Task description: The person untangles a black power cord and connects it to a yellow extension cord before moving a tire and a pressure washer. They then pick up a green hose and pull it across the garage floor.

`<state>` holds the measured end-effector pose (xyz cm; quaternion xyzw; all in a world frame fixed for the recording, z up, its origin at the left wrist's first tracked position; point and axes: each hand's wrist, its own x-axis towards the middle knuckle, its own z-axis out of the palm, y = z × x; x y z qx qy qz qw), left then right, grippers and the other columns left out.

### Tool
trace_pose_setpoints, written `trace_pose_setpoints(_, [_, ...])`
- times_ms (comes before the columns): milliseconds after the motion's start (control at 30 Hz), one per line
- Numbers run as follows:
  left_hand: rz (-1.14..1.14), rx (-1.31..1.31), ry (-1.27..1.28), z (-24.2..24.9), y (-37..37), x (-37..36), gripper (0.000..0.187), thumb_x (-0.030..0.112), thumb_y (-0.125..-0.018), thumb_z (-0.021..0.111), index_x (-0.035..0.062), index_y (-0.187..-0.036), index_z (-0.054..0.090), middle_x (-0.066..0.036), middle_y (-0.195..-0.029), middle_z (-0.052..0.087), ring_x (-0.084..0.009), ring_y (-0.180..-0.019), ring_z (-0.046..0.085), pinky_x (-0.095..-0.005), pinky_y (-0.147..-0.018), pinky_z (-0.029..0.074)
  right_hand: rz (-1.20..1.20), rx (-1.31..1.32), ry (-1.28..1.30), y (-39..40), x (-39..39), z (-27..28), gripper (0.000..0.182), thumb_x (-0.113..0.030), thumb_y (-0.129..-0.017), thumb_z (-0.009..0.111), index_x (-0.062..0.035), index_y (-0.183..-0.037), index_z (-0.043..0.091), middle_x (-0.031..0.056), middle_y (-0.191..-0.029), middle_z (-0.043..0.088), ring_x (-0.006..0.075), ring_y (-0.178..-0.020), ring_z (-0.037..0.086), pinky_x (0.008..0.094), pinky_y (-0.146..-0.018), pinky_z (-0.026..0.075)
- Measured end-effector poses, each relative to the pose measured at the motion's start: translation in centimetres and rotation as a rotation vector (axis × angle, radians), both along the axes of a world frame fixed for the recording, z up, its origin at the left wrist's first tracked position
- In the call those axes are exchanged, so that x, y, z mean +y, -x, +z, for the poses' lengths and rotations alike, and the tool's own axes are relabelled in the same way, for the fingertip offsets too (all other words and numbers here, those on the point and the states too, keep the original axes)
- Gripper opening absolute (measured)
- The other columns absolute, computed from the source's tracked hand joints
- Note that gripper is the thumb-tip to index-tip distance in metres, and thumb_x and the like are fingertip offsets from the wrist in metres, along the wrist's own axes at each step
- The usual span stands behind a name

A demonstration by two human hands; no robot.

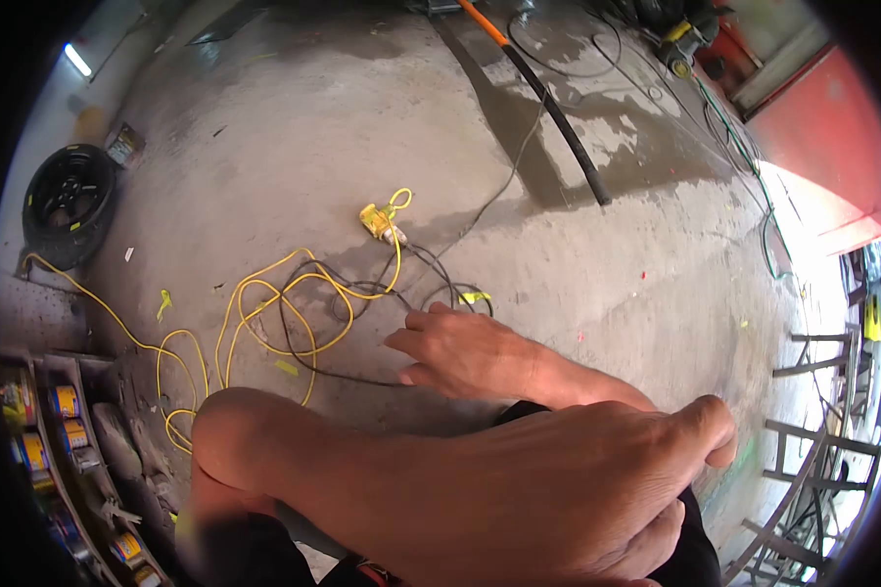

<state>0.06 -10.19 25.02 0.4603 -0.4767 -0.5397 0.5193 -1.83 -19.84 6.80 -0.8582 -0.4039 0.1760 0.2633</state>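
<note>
My left forearm stretches across the lower view, close to the camera. My left hand (646,479) is at the lower right with its fingers curled under; what they hold, if anything, is hidden. Beyond that forearm, my right hand (465,352) hangs over the floor, palm down, fingers loosely bent and apart, with nothing seen in them. A black cable (347,376) passes behind it near the thumb. Just past my right hand lies a yellow extension cord (347,335) in loose loops. Its yellow outlet block (373,221) has a plug and dark cable at it.
A wheel with tyre (69,203) leans at the left wall. Shelves with small boxes (66,401) stand lower left. A black hose (570,137) crosses wet concrete ahead. A yellow power tool (679,49) lies far right. A metal frame (820,455) stands at the right, near a red panel (822,147).
</note>
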Motion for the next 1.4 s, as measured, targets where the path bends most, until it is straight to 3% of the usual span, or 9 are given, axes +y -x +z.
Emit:
trace_pose_setpoints(167, [0.621,-0.496,0.409,-2.2,2.9,-1.0,0.019,0.012,-0.089,0.058,-0.0012,-0.101,0.050,-0.007,-0.074,0.059,-0.0140,-0.064,0.058,-0.0306,-0.061,0.046,-0.032,-0.044,-0.033,-0.6,0.4,0.2,0.041,-0.024,-0.086,0.064,-0.0004,-0.119,0.056,0.0155,-0.103,0.059,0.0345,-0.099,0.057,0.0451,-0.083,0.049])
trace_pose_setpoints(300, [0.812,-0.497,0.361,-2.1,-3.1,2.0,0.017,0.014,-0.086,0.066,-0.0008,-0.086,0.058,-0.005,-0.075,0.062,-0.0125,-0.069,0.059,-0.0291,-0.061,0.047,-0.033,-0.272,-0.178,-0.5,0.1,-0.1,0.039,-0.024,-0.086,0.065,-0.0012,-0.118,0.058,0.0155,-0.103,0.059,0.0350,-0.099,0.057,0.0453,-0.084,0.049])
trace_pose_setpoints(367, [1.113,-0.345,0.297,-2.6,-6.0,5.8,0.013,0.016,-0.087,0.066,0.0050,-0.087,0.059,-0.001,-0.079,0.059,-0.0111,-0.070,0.060,-0.0262,-0.066,0.047,-0.012,-0.001,-0.030,-0.6,0.1,0.7,0.038,-0.025,-0.086,0.065,-0.0018,-0.117,0.059,0.0164,-0.103,0.060,0.0353,-0.101,0.057,0.0444,-0.085,0.048])
trace_pose_setpoints(633, [1.885,-0.247,-0.296,-21.5,-19.6,25.2,0.043,0.040,-0.091,0.059,0.0069,-0.064,0.058,-0.003,-0.056,0.054,-0.0124,-0.055,0.054,-0.0282,-0.055,0.045,-0.017,0.011,-0.022,-0.5,0.0,1.0,0.039,-0.025,-0.087,0.064,-0.0019,-0.118,0.059,0.0186,-0.105,0.061,0.0361,-0.105,0.057,0.0447,-0.087,0.048])
trace_pose_setpoints(800, [1.749,-0.598,-1.099,-35.2,-20.0,34.6,0.061,0.049,-0.093,0.044,0.0019,-0.061,0.065,-0.015,-0.066,0.066,-0.0311,-0.071,0.066,-0.0438,-0.071,0.051,-0.057,0.000,-0.031,-1.1,-0.2,0.2,0.040,-0.028,-0.087,0.065,-0.0024,-0.118,0.059,0.0174,-0.103,0.062,0.0350,-0.099,0.060,0.0434,-0.085,0.048])
trace_pose_setpoints(900, [1.431,-0.778,-1.552,-37.3,-15.7,34.9,0.038,0.033,-0.092,0.047,0.0036,-0.099,0.070,-0.020,-0.110,0.066,-0.0376,-0.107,0.061,-0.0454,-0.093,0.048,-0.058,0.086,0.030,-1.8,0.2,-0.4,0.040,-0.026,-0.087,0.064,-0.0013,-0.118,0.059,0.0187,-0.107,0.062,0.0365,-0.102,0.059,0.0437,-0.088,0.047])
trace_pose_setpoints(1000, [1.309,-0.442,-1.591,-39.8,-16.0,37.4,0.036,0.025,-0.089,0.049,0.0038,-0.113,0.064,-0.019,-0.118,0.062,-0.0404,-0.113,0.057,-0.0454,-0.095,0.047,-0.068,0.128,0.045,-2.1,0.5,-0.4,0.041,-0.025,-0.086,0.064,-0.0004,-0.119,0.059,0.0197,-0.110,0.062,0.0377,-0.104,0.058,0.0437,-0.090,0.046])
trace_pose_setpoints(1100, [1.430,-0.758,-1.450,-39.3,-16.5,38.0,0.032,0.020,-0.087,0.049,0.0062,-0.111,0.066,-0.021,-0.115,0.063,-0.0366,-0.111,0.059,-0.0440,-0.093,0.049,-0.058,0.084,0.003,-2.2,0.7,-1.4,0.042,-0.029,-0.087,0.065,-0.0006,-0.118,0.059,0.0199,-0.106,0.063,0.0366,-0.099,0.061,0.0435,-0.086,0.048])
trace_pose_setpoints(1400, [1.333,-0.560,-1.343,-38.1,-15.5,36.9,0.021,0.009,-0.077,0.059,0.0032,-0.094,0.068,-0.013,-0.078,0.069,-0.0221,-0.057,0.065,-0.0351,-0.056,0.053,-0.056,0.155,0.078,-2.6,0.5,-1.3,0.042,-0.025,-0.086,0.065,-0.0001,-0.119,0.059,0.0195,-0.114,0.062,0.0357,-0.107,0.058,0.0423,-0.091,0.046])
